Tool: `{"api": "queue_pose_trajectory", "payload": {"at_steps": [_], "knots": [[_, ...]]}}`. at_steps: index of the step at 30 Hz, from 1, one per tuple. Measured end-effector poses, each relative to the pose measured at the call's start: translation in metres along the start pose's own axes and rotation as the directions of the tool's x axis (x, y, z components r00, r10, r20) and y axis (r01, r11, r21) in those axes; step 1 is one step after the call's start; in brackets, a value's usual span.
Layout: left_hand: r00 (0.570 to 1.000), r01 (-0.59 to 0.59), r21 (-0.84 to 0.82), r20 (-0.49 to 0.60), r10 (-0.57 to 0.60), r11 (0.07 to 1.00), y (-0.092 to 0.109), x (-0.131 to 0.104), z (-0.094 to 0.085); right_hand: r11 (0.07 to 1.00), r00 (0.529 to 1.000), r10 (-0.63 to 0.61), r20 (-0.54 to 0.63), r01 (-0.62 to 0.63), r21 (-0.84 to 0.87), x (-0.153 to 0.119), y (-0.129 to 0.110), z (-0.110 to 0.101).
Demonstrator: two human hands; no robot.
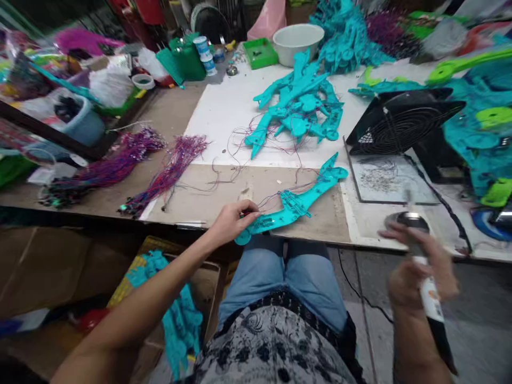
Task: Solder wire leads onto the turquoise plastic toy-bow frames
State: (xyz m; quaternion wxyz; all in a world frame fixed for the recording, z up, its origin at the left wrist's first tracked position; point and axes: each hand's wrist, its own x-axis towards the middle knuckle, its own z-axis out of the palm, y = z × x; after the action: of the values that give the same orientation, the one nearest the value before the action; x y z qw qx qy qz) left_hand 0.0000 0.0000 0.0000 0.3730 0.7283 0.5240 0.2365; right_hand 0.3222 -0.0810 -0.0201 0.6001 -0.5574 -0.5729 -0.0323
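A turquoise plastic part [298, 205] with thin red and dark wires lies aslant at the table's front edge. Over its left end, my left hand [236, 218] is closed in a pinch, apparently on the thin wires [272, 198]; the fingertips hide exactly what they grip. To the right, my right hand [424, 266] is blurred by motion. It holds a soldering iron [432, 301] with a white and black handle, tip pointing away from me. Beyond that hand, a black fan [404, 122] stands behind a plate [390, 184] with dark specks on it.
A heap of similar turquoise parts [296, 106] with trailing wires lies on the white sheet [216, 112]. Bundles of red and purple wires [172, 170] rest at the left. At the back are a white basin [298, 42] and a green tray [260, 53]. A black cable [436, 197] runs along the right.
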Motion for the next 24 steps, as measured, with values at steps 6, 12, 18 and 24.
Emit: {"api": "queue_pose_trajectory", "payload": {"at_steps": [6, 12, 18, 24], "knots": [[0.975, -0.142, 0.270, -0.128, 0.182, 0.952, -0.003, -0.010, 0.004, 0.972, 0.972, 0.235, 0.025, -0.235, -0.018, -0.006, -0.012, 0.018], [0.848, -0.379, 0.555, -0.110, 0.518, 0.740, -0.016, -0.006, 0.001, 0.889, 0.905, 0.379, -0.194, -0.414, -0.194, 0.041, 0.051, 0.008], [0.847, -0.388, 0.524, -0.122, 0.518, 0.758, -0.035, -0.008, 0.014, 0.866, 0.906, 0.397, -0.149, -0.423, -0.266, 0.072, 0.087, 0.002], [0.817, -0.251, 0.672, -0.238, 0.525, 0.696, -0.029, -0.008, 0.037, 0.850, 0.908, 0.392, -0.146, -0.418, -0.320, 0.074, 0.106, 0.001]]}}
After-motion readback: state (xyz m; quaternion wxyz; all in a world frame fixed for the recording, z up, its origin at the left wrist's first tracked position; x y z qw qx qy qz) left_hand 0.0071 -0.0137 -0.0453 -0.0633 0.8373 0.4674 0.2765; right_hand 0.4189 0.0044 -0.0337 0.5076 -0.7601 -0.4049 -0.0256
